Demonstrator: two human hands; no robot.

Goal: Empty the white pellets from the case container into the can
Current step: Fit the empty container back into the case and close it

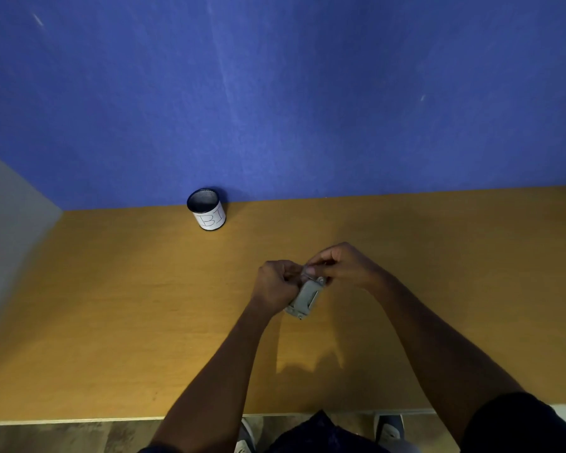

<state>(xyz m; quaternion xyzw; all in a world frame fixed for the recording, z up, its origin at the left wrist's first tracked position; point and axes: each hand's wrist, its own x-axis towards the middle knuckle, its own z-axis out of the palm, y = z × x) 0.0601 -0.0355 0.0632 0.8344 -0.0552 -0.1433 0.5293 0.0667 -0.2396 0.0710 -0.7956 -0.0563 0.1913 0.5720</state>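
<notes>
A small grey case container is held above the middle of the wooden table. My left hand grips its left side, and my right hand pinches its top end with closed fingers. The pellets inside are hidden from view. The can stands upright at the back of the table against the blue wall, up and to the left of my hands. It has a dark mesh rim, an open top and a white label with "B1" written on it.
The wooden table runs to a blue wall at the back and a grey panel on the left. Its front edge is near my body, with my shoes on the floor below.
</notes>
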